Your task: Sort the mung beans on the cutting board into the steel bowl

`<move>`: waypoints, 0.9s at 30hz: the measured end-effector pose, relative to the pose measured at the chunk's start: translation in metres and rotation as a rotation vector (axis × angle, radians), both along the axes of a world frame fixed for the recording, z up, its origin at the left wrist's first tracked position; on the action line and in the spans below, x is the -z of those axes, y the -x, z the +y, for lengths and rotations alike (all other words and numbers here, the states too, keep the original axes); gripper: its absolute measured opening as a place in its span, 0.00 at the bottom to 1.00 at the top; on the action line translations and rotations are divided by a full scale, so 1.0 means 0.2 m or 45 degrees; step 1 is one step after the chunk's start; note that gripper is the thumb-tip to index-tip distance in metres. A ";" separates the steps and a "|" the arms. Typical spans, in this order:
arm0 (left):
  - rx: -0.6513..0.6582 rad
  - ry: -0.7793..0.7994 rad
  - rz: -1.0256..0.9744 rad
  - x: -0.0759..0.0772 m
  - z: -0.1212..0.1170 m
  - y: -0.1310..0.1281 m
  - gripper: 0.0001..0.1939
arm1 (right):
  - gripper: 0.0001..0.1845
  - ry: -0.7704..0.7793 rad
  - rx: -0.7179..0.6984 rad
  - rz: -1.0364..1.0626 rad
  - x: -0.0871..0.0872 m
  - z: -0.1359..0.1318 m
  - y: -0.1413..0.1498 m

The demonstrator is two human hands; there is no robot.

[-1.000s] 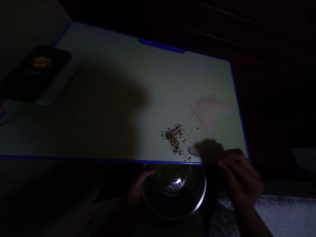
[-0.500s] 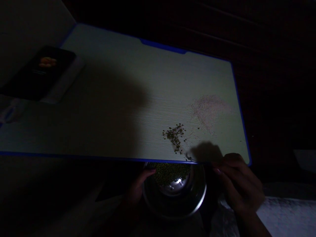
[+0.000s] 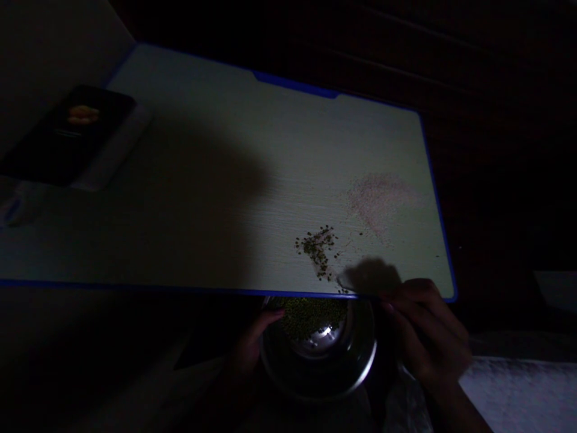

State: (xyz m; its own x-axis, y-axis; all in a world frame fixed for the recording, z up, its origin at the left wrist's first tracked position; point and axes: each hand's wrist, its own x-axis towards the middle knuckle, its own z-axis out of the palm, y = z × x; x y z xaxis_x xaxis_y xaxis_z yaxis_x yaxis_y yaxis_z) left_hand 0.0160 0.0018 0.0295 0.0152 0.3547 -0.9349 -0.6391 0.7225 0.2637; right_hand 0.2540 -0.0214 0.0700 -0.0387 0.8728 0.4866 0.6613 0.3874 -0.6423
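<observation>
My left hand (image 3: 255, 340) grips the left side of a round metal bowl (image 3: 363, 376), its thumb over the rim. Green mung beans (image 3: 311, 316) lie inside, and the bowl's far side is hidden under the table edge. On the white table (image 3: 288, 144) just above is a small scattered heap of mung beans (image 3: 319, 249). My right hand (image 3: 430, 334) is closed in a pinch at the table's near edge, right of that heap. A thin, dim shape reaches from the fingers towards the beans, too dark to name.
Pale pinkish grains (image 3: 381, 195) are spread near the table's right side. A dark box-like packet (image 3: 81, 135) with a food picture sits at the left. The table has a blue rim (image 3: 135, 288). White quilted fabric (image 3: 523, 391) lies at lower right.
My right hand has shifted slightly left along the table edge, towards the bean heap. My left hand and the bowl stay in place.
</observation>
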 end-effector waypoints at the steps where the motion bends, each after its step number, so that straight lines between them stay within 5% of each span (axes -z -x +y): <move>1: 0.009 0.013 -0.020 0.00 0.00 0.00 0.07 | 0.18 -0.003 0.011 0.005 0.00 0.00 0.00; 14: 0.034 0.036 -0.007 -0.03 0.00 0.00 0.05 | 0.17 -0.047 0.093 -0.002 -0.01 -0.02 -0.01; 22: 0.044 0.089 -0.046 0.00 -0.01 0.01 0.07 | 0.18 -0.046 -0.027 -0.037 0.02 0.00 -0.05; 27: -0.009 -0.041 -0.074 0.00 -0.02 0.01 0.10 | 0.18 -0.047 0.044 -0.064 0.02 0.02 -0.05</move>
